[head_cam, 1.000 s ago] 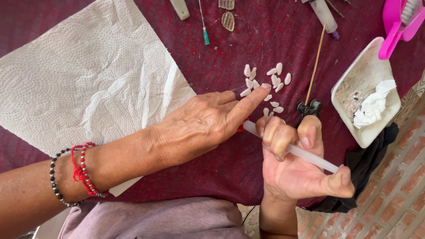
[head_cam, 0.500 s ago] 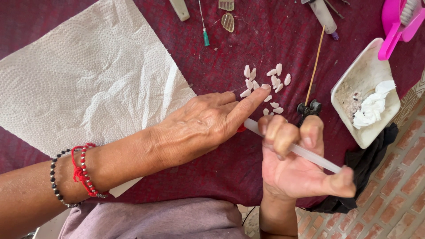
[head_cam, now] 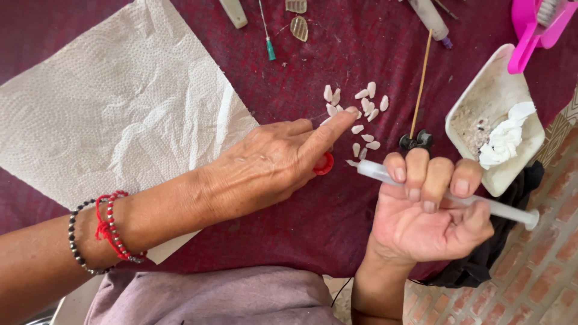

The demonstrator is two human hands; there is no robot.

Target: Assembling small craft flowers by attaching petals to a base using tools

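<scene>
Big dark red cloth covers the whole table, with a wide sheet of white paper towel spread over its left part. The left hand comes in from the lower left, forearm stretched across the towel's corner, back of the hand up, wearing red and dark bead bracelets at the wrist. Its index finger is pointed straight out with the tip touching the near edge of a little scatter of pale petal-shaped pieces; the other fingers are curled loosely under and aren't gripping anything I can see, though a small red cap peeks out from beneath them. The right hand is palm up lower right, fingers curled shut around a clear syringe, thumb lying along the barrel, tip pointing left toward the pieces and plunger end sticking out to the right. Right of that sits a white square dish with a crumpled tissue inside, and a pink plastic tool at the top right corner. A thin wooden stick runs down to a small black clip, just above the right hand's fingers.
</scene>
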